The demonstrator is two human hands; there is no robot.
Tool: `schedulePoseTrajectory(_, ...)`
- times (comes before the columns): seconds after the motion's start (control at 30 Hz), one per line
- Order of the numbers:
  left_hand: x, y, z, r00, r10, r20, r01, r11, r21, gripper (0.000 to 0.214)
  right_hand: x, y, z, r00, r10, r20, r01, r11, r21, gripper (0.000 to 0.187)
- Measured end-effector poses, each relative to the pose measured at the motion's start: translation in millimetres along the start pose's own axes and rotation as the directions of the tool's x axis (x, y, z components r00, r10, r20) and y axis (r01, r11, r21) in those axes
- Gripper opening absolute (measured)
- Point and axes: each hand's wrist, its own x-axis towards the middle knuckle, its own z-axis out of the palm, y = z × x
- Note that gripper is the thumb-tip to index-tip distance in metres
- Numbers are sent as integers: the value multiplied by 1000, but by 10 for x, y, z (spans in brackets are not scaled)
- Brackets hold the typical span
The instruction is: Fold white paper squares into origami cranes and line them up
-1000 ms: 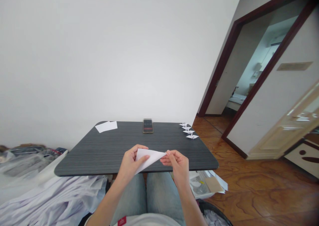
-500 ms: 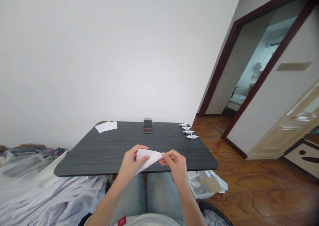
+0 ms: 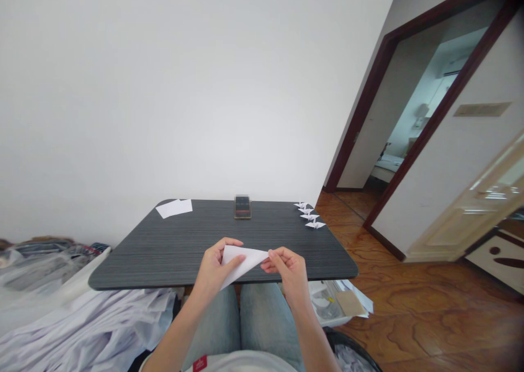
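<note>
A white sheet of paper (image 3: 241, 261), folded to a triangle, is held above the near edge of the dark table (image 3: 172, 257). My left hand (image 3: 216, 266) grips its broad end, thumb lying on top and fingers behind. At the pointed right end, my right hand (image 3: 286, 265) pinches the tip between thumb and forefinger. Several white folded paper cranes (image 3: 315, 225) stand in a row at the table's far right corner. Flat white paper sheets (image 3: 174, 208) lie overlapping at the far left corner.
A phone-like device (image 3: 243, 207) leans upright at the table's back middle, its screen blurred. White fabric or paper (image 3: 102, 323) is heaped at lower left. Right of my legs are a white tray (image 3: 333, 320) with papers and a dark bin (image 3: 352, 344) with paper scraps.
Almost nothing differs. Both hands keep their hold on the folded paper, which has shifted very slightly.
</note>
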Motion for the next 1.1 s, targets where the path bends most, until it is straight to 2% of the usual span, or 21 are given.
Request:
schedulePoseTrajectory(0.13, -6, 15, -5, 1000, -5, -23, 5, 1000, -12, 30, -1, -34, -7, 1000, 26, -17, -26, 999, 32, 30)
schedulePoseTrajectory(0.33, -7, 28, -12, 999, 4, -38, -5, 1000, -14, 30, 6, -51, -23, 999, -6, -34, 8, 998, 67, 33)
schedulePoseTrajectory(0.47, -6, 37, -2, 1000, -4, -18, 3, 1000, -30, 30, 1, -22, 5, 1000, -12, 8, 11, 999, 40, 23)
schedulePoseTrajectory(0.87, -10, 41, 16, 1000, -9, 5, 9, 999, -43, 29, -24, -57, -42, 990, -46, 136, 53, 997, -53, 20)
schedulePoseTrajectory(1.0, -12, 35, 20, 1000, 12, 1, -12, 1000, -18, 29, -1, -32, -27, 997, -27, 77, 31, 998, -51, 21)
schedulePoseTrajectory(1.1, -15, 36, 12, 997, 82, -16, -81, 995, 56, 27, 25, -6, -21, 997, 8, 72, -4, 999, -48, 22)
